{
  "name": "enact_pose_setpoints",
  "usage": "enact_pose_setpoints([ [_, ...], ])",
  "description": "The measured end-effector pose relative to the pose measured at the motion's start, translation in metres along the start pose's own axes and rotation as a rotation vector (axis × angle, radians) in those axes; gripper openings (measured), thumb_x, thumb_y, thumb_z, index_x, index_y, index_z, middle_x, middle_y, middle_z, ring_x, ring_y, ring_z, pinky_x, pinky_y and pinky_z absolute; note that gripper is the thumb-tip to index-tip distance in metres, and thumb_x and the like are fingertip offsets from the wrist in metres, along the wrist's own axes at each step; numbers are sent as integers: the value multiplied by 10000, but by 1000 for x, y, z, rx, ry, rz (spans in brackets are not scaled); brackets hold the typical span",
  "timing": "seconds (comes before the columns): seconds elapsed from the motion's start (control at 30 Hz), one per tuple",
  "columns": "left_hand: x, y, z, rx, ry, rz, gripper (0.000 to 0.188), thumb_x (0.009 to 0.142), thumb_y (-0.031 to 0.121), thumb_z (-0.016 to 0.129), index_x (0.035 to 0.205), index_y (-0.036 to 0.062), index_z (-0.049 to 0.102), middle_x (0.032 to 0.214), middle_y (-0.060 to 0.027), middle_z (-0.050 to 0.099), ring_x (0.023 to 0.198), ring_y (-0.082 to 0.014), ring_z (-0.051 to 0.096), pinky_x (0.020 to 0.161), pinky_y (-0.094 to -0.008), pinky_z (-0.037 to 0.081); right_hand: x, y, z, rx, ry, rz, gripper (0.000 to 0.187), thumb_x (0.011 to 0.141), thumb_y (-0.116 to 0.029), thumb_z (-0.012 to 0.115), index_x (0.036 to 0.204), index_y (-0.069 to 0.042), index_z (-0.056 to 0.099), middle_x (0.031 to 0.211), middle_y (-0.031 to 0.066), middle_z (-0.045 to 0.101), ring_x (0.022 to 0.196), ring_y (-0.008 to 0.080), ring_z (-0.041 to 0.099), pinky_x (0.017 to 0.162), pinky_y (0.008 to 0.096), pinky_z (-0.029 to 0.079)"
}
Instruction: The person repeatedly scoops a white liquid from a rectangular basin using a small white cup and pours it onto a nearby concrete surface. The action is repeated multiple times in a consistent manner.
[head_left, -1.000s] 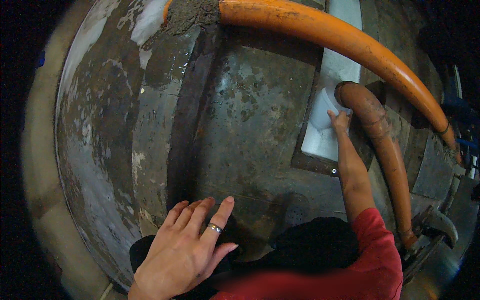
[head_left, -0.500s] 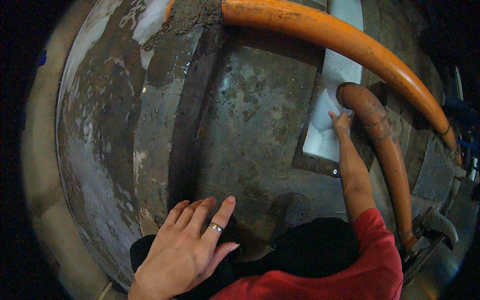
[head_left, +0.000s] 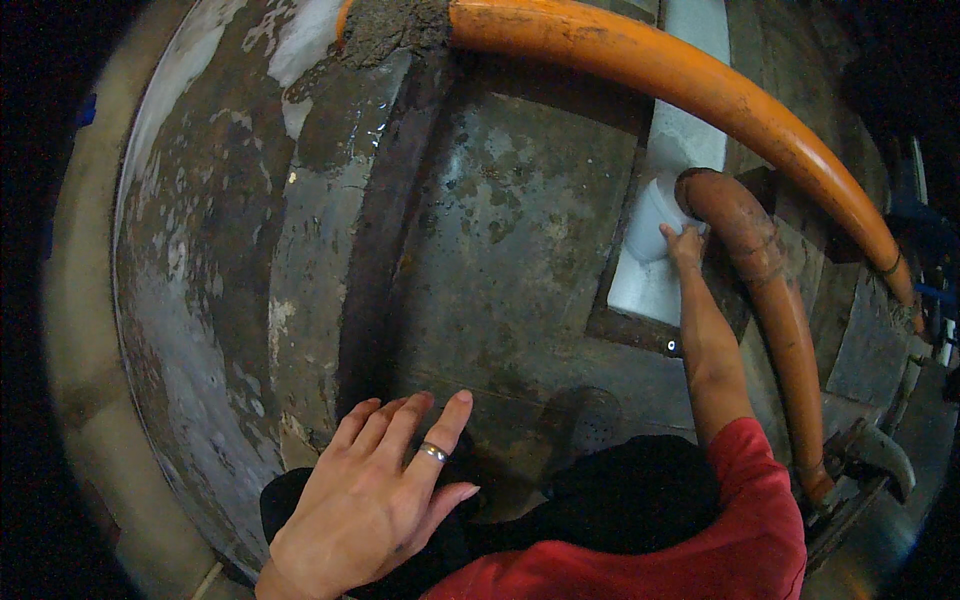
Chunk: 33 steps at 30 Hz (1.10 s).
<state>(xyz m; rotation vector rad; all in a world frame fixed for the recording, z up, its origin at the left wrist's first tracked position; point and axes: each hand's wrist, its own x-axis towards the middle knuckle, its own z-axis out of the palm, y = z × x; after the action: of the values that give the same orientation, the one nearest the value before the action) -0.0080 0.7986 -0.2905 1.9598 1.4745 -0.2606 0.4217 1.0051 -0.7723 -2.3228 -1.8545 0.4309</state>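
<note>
My right hand (head_left: 685, 246) grips the rim of a white plastic container (head_left: 648, 222), which looks like a tub or scoop. The container is tilted at the mouth of a worn orange-brown pipe elbow (head_left: 738, 218), over a narrow channel of white foamy liquid (head_left: 640, 292). What lies inside the container cannot be made out. Low in front of me, my left hand (head_left: 372, 488) is held palm down with fingers stretched out, a ring on one finger, and nothing in it.
A thick orange pipe (head_left: 640, 60) arches across the far side, its end packed with grey mud-like material (head_left: 398, 30). To the left is a wet, whitish-stained concrete ledge (head_left: 200, 260). A metal tool or bracket (head_left: 888, 462) sits by the lower pipe end at right.
Almost everything holds still; the view has shifted very slightly. Both hands and the container keep their places.
</note>
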Motion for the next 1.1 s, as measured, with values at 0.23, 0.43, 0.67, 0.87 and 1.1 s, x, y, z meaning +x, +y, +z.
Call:
enact_pose_setpoints([
  [0.23,3,-3,-4,-1,-1,-4,706,836,331,681,1418,60,386,1234,-176,551,1107,-361,537,996,-445,413,5,-2,-2,19,-29,67,838,759,-649,660,1196,58,556,1200,295,577,1141,441,529,997,494,401],
  [0.43,0,-6,-5,-27,10,-14,695,841,333,674,1418,71,389,1240,-171,549,1115,-365,535,1011,-448,405,6,-6,-4,2,5,73,711,756,-576,703,1072,55,621,1138,296,602,1142,430,533,980,464,422],
  [0.67,-15,-5,-4,6,32,-27,704,849,351,664,1429,76,375,1256,-168,537,1115,-370,533,1013,-451,402,-40,-6,-1,135,101,-57,532,783,-476,708,749,46,609,829,294,613,792,433,607,718,474,459],
  [0.87,-31,-8,-5,3,75,-24,701,852,358,661,1424,69,378,1249,-172,537,1111,-368,535,1015,-452,400,-108,-18,-30,193,217,-118,408,785,-303,748,862,81,630,820,261,612,777,427,598,696,438,464],
  [1.1,-42,-12,-6,-8,95,47,664,883,370,623,1415,53,383,1237,-192,534,1106,-382,533,1019,-463,394,-161,-34,-86,217,204,-5,345,763,-229,776,856,57,606,787,226,584,673,368,566,652,406,459],
])
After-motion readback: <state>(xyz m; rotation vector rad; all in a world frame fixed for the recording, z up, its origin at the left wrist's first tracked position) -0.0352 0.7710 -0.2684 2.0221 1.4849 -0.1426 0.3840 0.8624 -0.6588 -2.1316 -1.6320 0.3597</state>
